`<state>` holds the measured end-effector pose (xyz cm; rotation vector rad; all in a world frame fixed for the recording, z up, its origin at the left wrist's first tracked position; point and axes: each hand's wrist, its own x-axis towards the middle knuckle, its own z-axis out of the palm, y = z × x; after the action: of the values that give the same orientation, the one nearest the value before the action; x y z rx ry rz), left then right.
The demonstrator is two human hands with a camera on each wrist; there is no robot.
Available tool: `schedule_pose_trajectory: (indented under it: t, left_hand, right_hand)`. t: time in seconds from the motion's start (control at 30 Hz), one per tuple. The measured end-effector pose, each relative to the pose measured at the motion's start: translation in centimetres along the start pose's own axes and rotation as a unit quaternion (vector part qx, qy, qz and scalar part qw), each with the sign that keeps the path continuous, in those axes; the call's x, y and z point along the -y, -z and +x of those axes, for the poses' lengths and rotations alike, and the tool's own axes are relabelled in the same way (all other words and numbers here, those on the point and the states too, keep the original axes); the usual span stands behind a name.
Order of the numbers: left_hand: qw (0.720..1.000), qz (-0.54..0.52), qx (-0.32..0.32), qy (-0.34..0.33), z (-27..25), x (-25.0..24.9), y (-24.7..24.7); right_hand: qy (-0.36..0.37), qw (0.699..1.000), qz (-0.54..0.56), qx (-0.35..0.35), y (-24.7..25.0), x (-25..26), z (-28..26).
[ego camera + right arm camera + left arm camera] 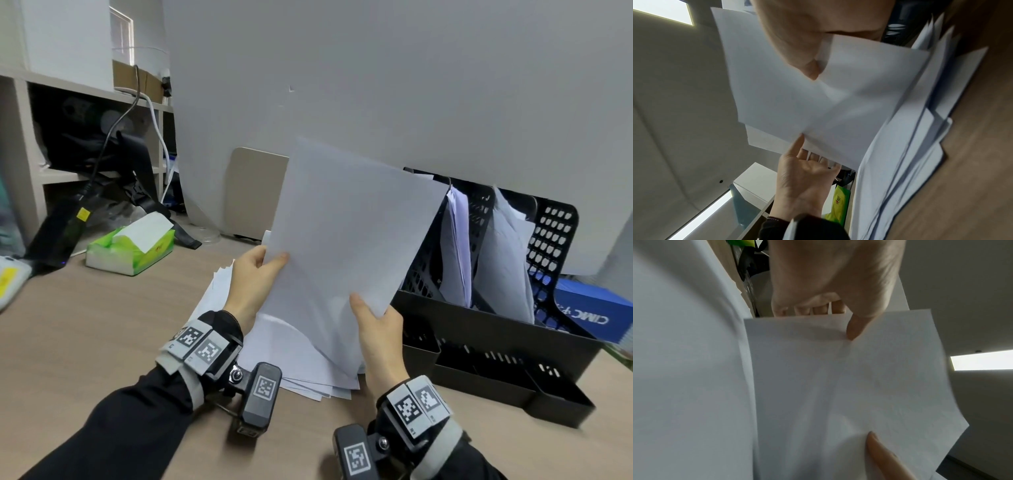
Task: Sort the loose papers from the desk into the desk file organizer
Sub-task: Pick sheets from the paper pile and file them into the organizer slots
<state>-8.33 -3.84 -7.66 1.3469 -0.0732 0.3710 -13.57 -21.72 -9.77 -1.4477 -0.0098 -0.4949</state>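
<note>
Both hands hold a white sheet of paper (346,226) raised and tilted above the desk. My left hand (255,270) pinches its left edge, thumb on top. My right hand (373,318) pinches its lower right corner. The left wrist view shows the sheet (849,386) under the left thumb, and the right wrist view shows the sheet (789,91) too. Beneath it a loose pile of white papers (308,359) lies on the desk. A black mesh file organizer (496,329) stands to the right, with papers (455,246) standing in its slots.
A green tissue pack (132,248) lies at the left of the wooden desk (85,329). A blue box (596,308) sits behind the organizer. A grey partition (376,85) backs the desk. Shelves with cables and dark gear (96,144) stand at far left.
</note>
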Motion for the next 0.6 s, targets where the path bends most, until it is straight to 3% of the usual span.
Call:
schedule_pose_trajectory:
  t: [0.17, 0.33, 0.6]
  left_hand:
    - [1.000, 0.008, -0.013, 0.006, 0.1, 0.2, 0.0]
    - [0.999, -0.009, -0.026, 0.027, 0.5, 0.1, -1.2]
    - [0.991, -0.130, 0.034, 0.023, 2.8, -5.1, -9.3]
  right_hand:
    - [0.006, 1.000, 0.012, 0.001, -0.2, 1.7, 0.4]
    - [0.074, 0.996, 0.029, -0.025, -1.2, 6.4, 3.4]
    - [0.124, 0.983, 0.084, -0.110, 0.9, 11.4, 7.6]
